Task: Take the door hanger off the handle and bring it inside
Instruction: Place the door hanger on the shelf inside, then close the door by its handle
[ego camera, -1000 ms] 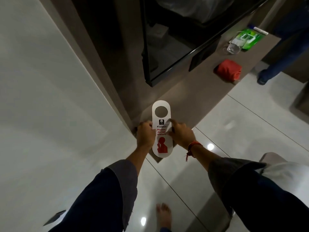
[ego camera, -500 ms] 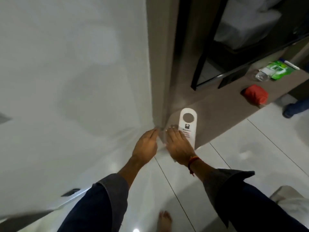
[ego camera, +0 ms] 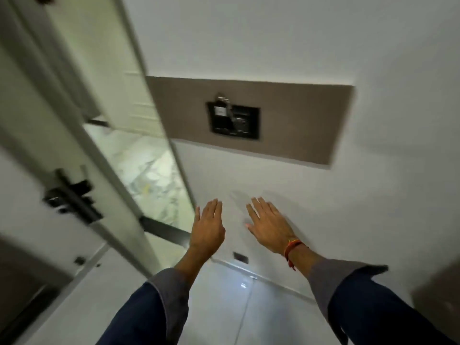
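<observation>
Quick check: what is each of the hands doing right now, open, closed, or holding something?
Left hand: open, fingers straight, holding nothing.
Right hand: open, fingers spread, holding nothing. The door hanger is not in view.

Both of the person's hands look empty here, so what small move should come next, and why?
Probably turn left and reach the left hand toward the dark door handle. Both it and the right hand are open and empty, facing the white wall. No hanger shows here, and the blurred handle is the likeliest place to check.
</observation>
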The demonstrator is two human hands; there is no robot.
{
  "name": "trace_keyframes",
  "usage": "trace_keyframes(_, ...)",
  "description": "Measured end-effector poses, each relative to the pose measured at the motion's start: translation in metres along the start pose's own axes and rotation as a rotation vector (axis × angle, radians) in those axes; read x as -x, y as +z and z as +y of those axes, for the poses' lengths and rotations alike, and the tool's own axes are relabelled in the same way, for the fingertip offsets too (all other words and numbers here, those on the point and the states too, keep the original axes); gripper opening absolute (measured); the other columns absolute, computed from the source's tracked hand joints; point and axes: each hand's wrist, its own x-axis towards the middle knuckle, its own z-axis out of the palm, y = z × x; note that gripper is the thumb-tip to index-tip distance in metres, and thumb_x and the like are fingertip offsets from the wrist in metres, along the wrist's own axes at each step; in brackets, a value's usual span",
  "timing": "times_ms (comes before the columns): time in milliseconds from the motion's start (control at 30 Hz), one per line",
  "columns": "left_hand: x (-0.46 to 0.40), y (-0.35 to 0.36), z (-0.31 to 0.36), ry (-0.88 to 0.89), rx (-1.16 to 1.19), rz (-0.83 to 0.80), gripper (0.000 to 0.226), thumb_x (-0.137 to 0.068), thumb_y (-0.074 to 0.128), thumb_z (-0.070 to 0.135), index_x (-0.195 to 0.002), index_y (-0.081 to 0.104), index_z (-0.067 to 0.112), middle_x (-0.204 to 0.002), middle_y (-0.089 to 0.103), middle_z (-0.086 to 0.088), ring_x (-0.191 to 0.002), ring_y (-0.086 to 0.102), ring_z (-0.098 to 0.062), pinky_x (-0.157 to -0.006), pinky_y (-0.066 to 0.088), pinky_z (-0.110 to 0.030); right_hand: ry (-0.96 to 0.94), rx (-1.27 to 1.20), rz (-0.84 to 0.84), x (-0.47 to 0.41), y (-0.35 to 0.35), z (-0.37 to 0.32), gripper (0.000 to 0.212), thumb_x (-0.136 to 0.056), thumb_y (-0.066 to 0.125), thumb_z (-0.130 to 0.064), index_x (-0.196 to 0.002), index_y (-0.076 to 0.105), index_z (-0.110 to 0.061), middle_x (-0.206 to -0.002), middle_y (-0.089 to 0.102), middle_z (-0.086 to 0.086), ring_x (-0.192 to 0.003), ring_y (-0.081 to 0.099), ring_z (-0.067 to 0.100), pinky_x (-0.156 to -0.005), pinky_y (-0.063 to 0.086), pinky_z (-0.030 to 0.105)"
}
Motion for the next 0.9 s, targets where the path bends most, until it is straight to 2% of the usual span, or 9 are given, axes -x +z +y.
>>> trace_keyframes(133, 0.028, -0.059, -0.118, -0.232, -0.040, 0.077, 0.074, -0.099, 0.054, 0.019, -0.162, 0.018, 0.009, -0.171, 0.019, -0.011, -0.159, 0.016, -0.026, -0.130, 0.010, -0.052, -0.229, -0.023, 0.076, -0.084, -0.038, -0.104, 0.074, -0.109, 0.030, -0.057, -0.161, 0.035, -0.005, -0.166, 0.036, 0.022, -0.155, 0.035, 0.039, -0.126, 0.034, 0.053)
trace_keyframes(200, 0.045, -0.090, -0.172, -0.348, -0.022, 0.161, 0.071, -0.095, 0.059, 0.017, -0.158, 0.029, 0.007, -0.164, 0.034, -0.014, -0.153, 0.030, -0.031, -0.128, 0.022, -0.050, -0.351, -0.033, 0.123, -0.124, -0.063, -0.160, 0.077, -0.108, 0.025, -0.060, -0.163, 0.032, -0.007, -0.168, 0.033, 0.020, -0.156, 0.032, 0.037, -0.126, 0.033, 0.051)
trace_keyframes(267, 0.061, -0.117, -0.215, -0.405, 0.000, 0.288, 0.062, -0.092, 0.064, 0.018, -0.149, 0.040, 0.009, -0.146, 0.051, -0.012, -0.134, 0.050, -0.031, -0.114, 0.043, -0.044, -0.451, -0.030, 0.167, -0.157, -0.088, -0.210, 0.079, -0.108, 0.020, -0.062, -0.165, 0.025, -0.008, -0.172, 0.022, 0.018, -0.160, 0.024, 0.035, -0.130, 0.026, 0.050)
trace_keyframes(333, 0.071, -0.140, -0.254, -0.469, 0.002, 0.405, 0.055, -0.092, 0.065, 0.024, -0.141, 0.044, 0.012, -0.133, 0.055, -0.009, -0.118, 0.056, -0.028, -0.100, 0.051, -0.040, -0.534, -0.033, 0.227, -0.190, -0.110, -0.254, 0.080, -0.108, 0.021, -0.062, -0.166, 0.020, -0.007, -0.174, 0.015, 0.017, -0.162, 0.017, 0.033, -0.131, 0.023, 0.050)
trace_keyframes(433, 0.072, -0.161, -0.305, -0.571, 0.059, 0.493, 0.063, -0.095, 0.061, 0.032, -0.149, 0.037, 0.011, -0.142, 0.051, -0.010, -0.125, 0.052, -0.028, -0.104, 0.051, -0.044, -0.621, -0.012, 0.379, -0.231, -0.145, -0.301, 0.079, -0.109, 0.025, -0.059, -0.165, 0.022, -0.004, -0.174, 0.016, 0.017, -0.162, 0.017, 0.031, -0.130, 0.025, 0.050)
trace_keyframes(533, 0.064, -0.163, -0.348, -0.444, 0.063, 0.340, 0.081, -0.101, 0.055, 0.034, -0.164, 0.008, 0.016, -0.170, 0.022, -0.008, -0.153, 0.030, -0.028, -0.121, 0.037, -0.051, -0.683, 0.051, 0.562, -0.269, -0.179, -0.330, 0.078, -0.110, 0.026, -0.055, -0.166, 0.013, -0.002, -0.175, 0.005, 0.018, -0.163, 0.006, 0.032, -0.131, 0.019, 0.052)
trace_keyframes(633, 0.052, -0.160, -0.376, -0.303, 0.053, 0.262, 0.083, -0.105, 0.044, 0.039, -0.163, -0.013, 0.023, -0.174, -0.008, 0.002, -0.160, 0.009, -0.020, -0.128, 0.023, -0.050, -0.729, 0.139, 0.719, -0.306, -0.205, -0.343, 0.078, -0.112, 0.026, -0.053, -0.166, 0.007, -0.001, -0.176, -0.002, 0.018, -0.164, 0.000, 0.031, -0.132, 0.015, 0.052)
trace_keyframes(733, 0.042, -0.155, -0.389, -0.203, 0.066, 0.275, 0.083, -0.106, 0.037, 0.049, -0.160, -0.023, 0.030, -0.173, -0.011, 0.007, -0.159, 0.007, -0.015, -0.129, 0.016, -0.042, -0.759, 0.215, 0.812, -0.336, -0.216, -0.339, 0.077, -0.112, 0.028, -0.052, -0.166, 0.007, -0.001, -0.176, -0.001, 0.015, -0.164, 0.000, 0.030, -0.132, 0.015, 0.050)
trace_keyframes(900, 0.017, -0.151, -0.397, -0.060, 0.023, 0.292, 0.079, -0.106, 0.031, 0.057, -0.161, -0.020, 0.030, -0.172, -0.014, 0.011, -0.159, -0.006, -0.009, -0.129, 0.005, -0.039, -0.749, 0.330, 0.951, -0.368, -0.206, -0.304, 0.077, -0.112, 0.032, -0.054, -0.166, 0.012, -0.003, -0.176, 0.005, 0.014, -0.164, 0.007, 0.029, -0.133, 0.012, 0.048)
